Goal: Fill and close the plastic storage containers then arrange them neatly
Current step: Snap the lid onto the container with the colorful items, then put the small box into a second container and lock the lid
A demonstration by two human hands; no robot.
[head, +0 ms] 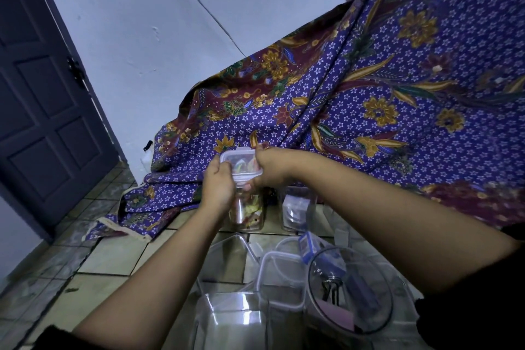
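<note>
A tall clear plastic container (246, 213) filled with colourful small items stands on the tiled floor in front of a batik cloth. Its clear lid (238, 161) with side clips sits on top. My left hand (218, 183) grips the lid's near-left edge, fingers curled over a clip. My right hand (270, 166) holds the lid's right side, thumb underneath. A second closed clear container (297, 212) stands just to the right, partly hidden by my right forearm.
Several empty clear containers (230, 318), loose lids (279, 278) and a round bowl (350, 290) holding tongs lie on the floor close to me. A purple batik cloth (369, 99) drapes behind. A dark door (42, 111) stands at the left.
</note>
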